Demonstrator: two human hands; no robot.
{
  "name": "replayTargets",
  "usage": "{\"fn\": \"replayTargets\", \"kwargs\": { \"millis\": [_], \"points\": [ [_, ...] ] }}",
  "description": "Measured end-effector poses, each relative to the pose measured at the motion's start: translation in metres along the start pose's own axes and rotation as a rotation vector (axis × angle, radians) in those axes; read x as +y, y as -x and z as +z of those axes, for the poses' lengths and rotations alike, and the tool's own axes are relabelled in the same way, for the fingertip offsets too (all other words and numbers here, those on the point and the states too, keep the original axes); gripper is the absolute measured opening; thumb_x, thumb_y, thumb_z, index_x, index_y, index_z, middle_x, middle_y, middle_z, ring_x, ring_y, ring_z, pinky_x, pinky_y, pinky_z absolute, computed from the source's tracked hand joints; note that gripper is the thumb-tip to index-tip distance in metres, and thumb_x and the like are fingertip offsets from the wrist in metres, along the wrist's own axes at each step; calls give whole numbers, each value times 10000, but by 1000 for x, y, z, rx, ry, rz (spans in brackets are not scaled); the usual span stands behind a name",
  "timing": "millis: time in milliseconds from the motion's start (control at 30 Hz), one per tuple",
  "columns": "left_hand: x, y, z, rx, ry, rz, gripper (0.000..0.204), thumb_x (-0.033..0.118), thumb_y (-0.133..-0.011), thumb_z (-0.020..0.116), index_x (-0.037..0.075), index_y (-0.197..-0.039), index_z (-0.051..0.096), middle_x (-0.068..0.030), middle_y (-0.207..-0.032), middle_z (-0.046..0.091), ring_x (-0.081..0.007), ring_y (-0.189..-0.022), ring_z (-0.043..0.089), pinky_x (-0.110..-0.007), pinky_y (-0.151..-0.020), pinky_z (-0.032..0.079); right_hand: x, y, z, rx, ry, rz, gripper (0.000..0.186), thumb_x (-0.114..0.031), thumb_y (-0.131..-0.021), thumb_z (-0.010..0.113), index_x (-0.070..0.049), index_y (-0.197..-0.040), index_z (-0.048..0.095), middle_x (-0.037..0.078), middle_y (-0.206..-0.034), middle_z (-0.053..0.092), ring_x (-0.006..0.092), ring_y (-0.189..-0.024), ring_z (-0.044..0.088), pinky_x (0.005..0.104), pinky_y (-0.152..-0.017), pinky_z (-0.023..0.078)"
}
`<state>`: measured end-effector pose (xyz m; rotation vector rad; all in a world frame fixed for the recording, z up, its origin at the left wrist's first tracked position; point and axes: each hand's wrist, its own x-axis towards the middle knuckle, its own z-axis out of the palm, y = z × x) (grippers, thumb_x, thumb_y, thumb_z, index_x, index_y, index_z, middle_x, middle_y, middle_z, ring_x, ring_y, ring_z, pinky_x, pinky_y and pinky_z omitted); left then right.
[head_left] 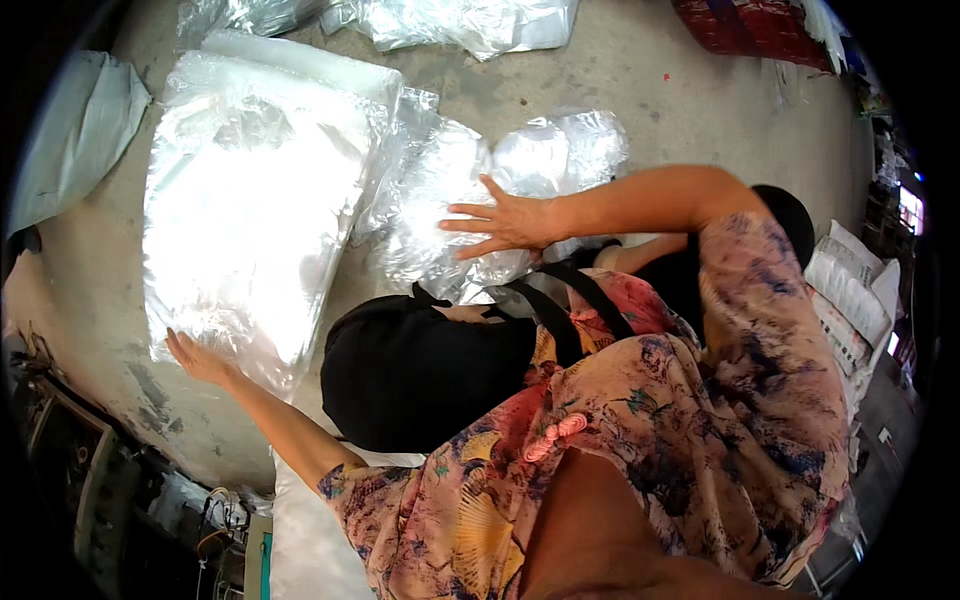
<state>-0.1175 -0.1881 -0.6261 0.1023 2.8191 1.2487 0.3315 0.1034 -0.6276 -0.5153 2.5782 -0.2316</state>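
A large flat stack of clear plastic bags (250, 200) lies on the floor at the left, shining brightly. My left hand (203, 359) is at its near left corner, with the fingers stretched out along the edge. To the right of that stack is a looser, crumpled pile of clear plastic bags (430, 215). Spread wide, the fingers of my right hand (508, 222) rest over this pile. Neither hand visibly grips anything. My black-clad knee (430, 370) is bent close to both piles.
More clear plastic bags (470, 25) lie at the far side of the concrete floor (660, 90). A pale sheet (85, 140) is at the far left, a dark red package (750, 30) at the far right. White printed sacks (850, 290) stand by my right side. Dark metal equipment (90, 480) is at lower left.
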Motion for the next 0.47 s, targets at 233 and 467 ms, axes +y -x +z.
{"fn": "replayTargets", "kwargs": {
  "millis": [233, 467],
  "points": [
    [49, -4, -38, 266, 138, -186, 370, 219, -992, 509, 66, -1320, 583, -148, -1417, 510, -294, -1281, 515, -455, -1064, 443, 61, -5, 60, -3, -211, 77, 382, -244, -957, 511, -202, -1335, 472, 221, -1352, 458, 370, -1161, 504, 500, -889, 463],
    [-102, -7, -91, -59, 346, -686, 653, 536, -1022, 361, 119, -1520, 295, -139, -1494, 421, -305, -1360, 421, -516, -1105, 329, 213, 93, 45, -369, 450, 629, 264, -272, -851, 669, -219, -1104, 720, 88, -1306, 544, 277, -1259, 464, 693, -1000, 317]
  ]
}}
